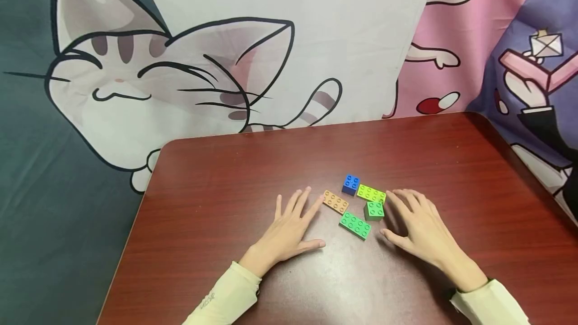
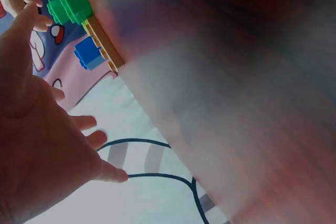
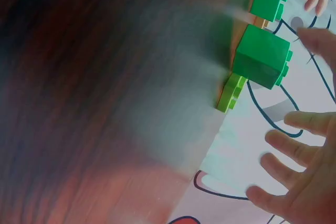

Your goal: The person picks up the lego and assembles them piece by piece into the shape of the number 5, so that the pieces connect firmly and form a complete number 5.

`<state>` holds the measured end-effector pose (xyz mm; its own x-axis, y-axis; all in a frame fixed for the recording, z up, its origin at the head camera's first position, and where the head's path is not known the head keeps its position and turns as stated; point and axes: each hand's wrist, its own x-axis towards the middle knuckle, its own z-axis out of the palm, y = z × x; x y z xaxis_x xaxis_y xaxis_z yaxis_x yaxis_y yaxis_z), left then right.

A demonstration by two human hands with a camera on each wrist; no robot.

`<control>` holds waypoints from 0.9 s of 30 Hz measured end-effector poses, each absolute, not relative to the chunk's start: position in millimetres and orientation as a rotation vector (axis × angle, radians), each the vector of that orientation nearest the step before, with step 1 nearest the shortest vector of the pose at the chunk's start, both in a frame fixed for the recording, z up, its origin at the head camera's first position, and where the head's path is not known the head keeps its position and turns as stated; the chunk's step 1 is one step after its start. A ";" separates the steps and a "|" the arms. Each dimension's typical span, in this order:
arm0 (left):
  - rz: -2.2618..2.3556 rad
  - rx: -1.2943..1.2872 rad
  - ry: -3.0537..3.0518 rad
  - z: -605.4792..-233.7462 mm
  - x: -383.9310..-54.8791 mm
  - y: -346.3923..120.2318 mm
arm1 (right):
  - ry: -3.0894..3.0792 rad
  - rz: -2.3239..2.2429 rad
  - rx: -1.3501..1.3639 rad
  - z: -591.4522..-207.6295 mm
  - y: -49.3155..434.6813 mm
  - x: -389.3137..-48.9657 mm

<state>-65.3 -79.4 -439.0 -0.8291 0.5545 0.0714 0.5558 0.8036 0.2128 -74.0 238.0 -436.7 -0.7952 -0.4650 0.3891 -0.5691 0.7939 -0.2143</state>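
Several toy building bricks lie grouped on the brown table. At the back of the group is a small blue brick (image 1: 350, 184), beside a long lime-green brick (image 1: 371, 193). A small green brick (image 1: 374, 210) sits in front of the lime one. A long orange-tan brick (image 1: 335, 201) and a long green brick (image 1: 354, 225) make up the left and front. My left hand (image 1: 289, 232) is spread to the left of the group, index fingertip right at the tan brick's end. My right hand (image 1: 422, 227) is right of the group, fingers loosely bent, holding nothing, fingertips near the lime brick.
The wooden table (image 1: 217, 204) has rounded back corners. Behind it hangs a fabric backdrop (image 1: 352, 29) with a cartoon cat on the left and pink and purple drawings on the right. Pale sleeves (image 1: 228, 292) cover both forearms.
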 end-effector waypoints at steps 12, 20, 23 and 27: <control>-0.323 -1.173 -2.922 -438.4 -72.7 -42.6 | -2.668 0.487 0.864 -436.2 227.4 -76.9; -0.178 -1.249 -2.950 -440.4 -76.2 -11.5 | -2.692 0.488 0.840 -435.4 228.3 -72.5; -0.102 -1.218 -2.939 -440.0 -76.9 -11.6 | -2.678 0.490 0.866 -437.4 224.8 -75.0; -0.064 -1.154 -2.915 -440.7 -77.2 -16.7 | -2.641 0.494 0.906 -440.9 217.0 -80.3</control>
